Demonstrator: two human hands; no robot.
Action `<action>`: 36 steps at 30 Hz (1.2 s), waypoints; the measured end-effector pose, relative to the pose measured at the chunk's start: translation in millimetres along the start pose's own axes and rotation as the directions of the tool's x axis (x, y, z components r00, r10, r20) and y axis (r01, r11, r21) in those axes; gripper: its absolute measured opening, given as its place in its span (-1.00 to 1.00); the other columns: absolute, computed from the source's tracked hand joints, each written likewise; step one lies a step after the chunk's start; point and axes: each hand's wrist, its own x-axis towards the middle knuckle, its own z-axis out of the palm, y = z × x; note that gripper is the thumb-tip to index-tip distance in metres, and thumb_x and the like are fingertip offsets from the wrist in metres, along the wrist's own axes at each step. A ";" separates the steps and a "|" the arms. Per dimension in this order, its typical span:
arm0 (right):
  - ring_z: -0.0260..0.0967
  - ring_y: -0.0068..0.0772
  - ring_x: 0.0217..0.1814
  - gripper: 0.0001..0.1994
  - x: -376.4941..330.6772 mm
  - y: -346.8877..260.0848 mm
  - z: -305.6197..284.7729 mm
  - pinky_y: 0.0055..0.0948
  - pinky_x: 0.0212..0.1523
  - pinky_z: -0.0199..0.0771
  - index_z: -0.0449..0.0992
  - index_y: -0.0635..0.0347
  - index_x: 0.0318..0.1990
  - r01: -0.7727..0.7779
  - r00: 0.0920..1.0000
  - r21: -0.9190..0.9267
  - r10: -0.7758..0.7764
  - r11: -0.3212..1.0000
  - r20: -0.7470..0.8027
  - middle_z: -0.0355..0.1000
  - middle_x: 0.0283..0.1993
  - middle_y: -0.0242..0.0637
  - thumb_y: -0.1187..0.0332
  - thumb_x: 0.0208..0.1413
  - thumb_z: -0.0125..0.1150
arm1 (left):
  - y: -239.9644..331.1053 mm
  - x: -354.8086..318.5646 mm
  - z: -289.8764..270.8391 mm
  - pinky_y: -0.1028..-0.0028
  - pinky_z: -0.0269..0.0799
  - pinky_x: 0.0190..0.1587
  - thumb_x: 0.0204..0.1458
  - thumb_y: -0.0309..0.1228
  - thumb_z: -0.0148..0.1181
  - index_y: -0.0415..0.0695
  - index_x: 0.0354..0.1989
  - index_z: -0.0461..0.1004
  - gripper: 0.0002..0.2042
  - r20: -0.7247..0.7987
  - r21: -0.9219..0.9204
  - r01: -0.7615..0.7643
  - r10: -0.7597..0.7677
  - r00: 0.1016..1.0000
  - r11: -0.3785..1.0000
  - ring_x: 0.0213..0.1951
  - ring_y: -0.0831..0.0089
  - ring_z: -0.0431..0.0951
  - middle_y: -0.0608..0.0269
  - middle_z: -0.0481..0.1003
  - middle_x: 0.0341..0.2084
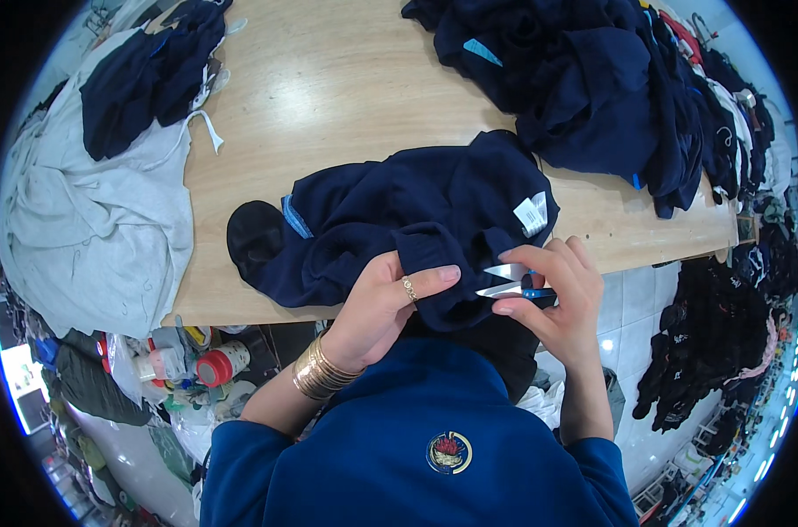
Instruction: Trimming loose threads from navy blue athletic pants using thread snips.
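A dark navy garment (373,198) lies bunched at the near edge of the wooden table (311,79). It carries a white label (532,215), a light-blue strip at its left side and a round black patch of cloth (256,241) at its left end. My left hand (386,303) pinches a fold of this garment between thumb and fingers. In my right hand (557,294) are small thread snips (507,284) with blue handles. Their blades stand apart and point left, close to the fold by my left thumb.
Light grey cloth (91,237) hangs over the table's left edge, with a navy piece (153,83) on top. More navy garments (592,105) are heaped at the far right. Below the table's left edge stands a red-and-white container (223,364) among bags. Dark clothes (711,338) are piled at right.
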 end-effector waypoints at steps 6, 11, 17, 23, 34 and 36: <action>0.07 -0.50 -0.58 -0.66 -3.2 -1.2 -2.5 -0.48 -0.58 -0.02 0.53 0.01 -0.44 0.077 0.997 -0.257 -0.072 0.963 0.028 0.16 -0.63 -0.50 0.02 -0.32 0.38 | -1.1 1.5 3.0 0.61 0.34 -0.22 -0.04 -0.43 0.25 -0.19 -0.32 0.47 -0.85 -0.006 -0.034 -0.012 0.012 1.000 0.999 -0.32 0.62 0.47 0.35 0.50 -0.41; 0.04 -0.53 -0.59 -0.67 -0.2 -6.6 -2.5 -0.50 -0.58 -0.02 0.52 -0.03 -0.46 0.126 0.992 -0.349 -0.119 0.929 0.041 0.11 -0.65 -0.52 -0.01 -0.30 0.36 | -4.1 3.2 -0.4 0.61 0.35 -0.20 -0.04 -0.44 0.24 -0.20 -0.35 0.48 -0.86 0.025 0.033 -0.044 0.044 0.999 0.998 -0.33 0.61 0.49 0.33 0.52 -0.43; 0.05 -0.53 -0.59 -0.69 1.3 -7.4 -3.5 -0.51 -0.59 -0.02 0.51 -0.03 -0.47 0.131 0.991 -0.351 -0.118 0.927 0.060 0.11 -0.65 -0.53 -0.01 -0.26 0.35 | -3.9 0.8 0.9 0.60 0.35 -0.18 -0.03 -0.44 0.23 -0.23 -0.30 0.49 -0.84 0.060 0.075 -0.100 0.095 0.994 0.992 -0.30 0.60 0.49 0.29 0.53 -0.39; 0.06 -0.53 -0.58 -0.70 2.6 -8.7 -5.5 -0.51 -0.59 -0.01 0.51 -0.03 -0.47 0.144 0.989 -0.362 -0.125 0.921 0.076 0.12 -0.65 -0.53 0.00 -0.26 0.36 | -6.1 1.1 0.6 0.60 0.35 -0.20 -0.04 -0.42 0.24 -0.23 -0.30 0.49 -0.83 0.039 0.110 -0.121 0.117 0.992 0.987 -0.32 0.60 0.49 0.29 0.53 -0.40; 0.07 -0.53 -0.60 -0.71 0.0 -6.7 -1.7 -0.50 -0.59 0.00 0.50 -0.02 -0.50 0.098 0.995 -0.350 -0.092 0.932 0.033 0.15 -0.66 -0.52 0.03 -0.26 0.37 | -10.2 2.2 2.6 0.63 0.34 -0.28 -0.05 -0.39 0.26 -0.22 -0.34 0.48 -0.82 -0.010 0.156 -0.158 0.161 0.987 0.975 -0.38 0.60 0.46 0.31 0.50 -0.44; 0.07 -0.53 -0.60 -0.72 -0.1 -6.3 -1.7 -0.50 -0.59 0.00 0.50 -0.02 -0.50 0.096 0.995 -0.352 -0.097 0.931 0.014 0.14 -0.66 -0.52 0.03 -0.26 0.37 | -10.6 2.4 3.0 0.63 0.34 -0.28 -0.06 -0.39 0.27 -0.22 -0.34 0.48 -0.82 -0.016 0.156 -0.158 0.162 0.987 0.975 -0.38 0.60 0.45 0.32 0.50 -0.44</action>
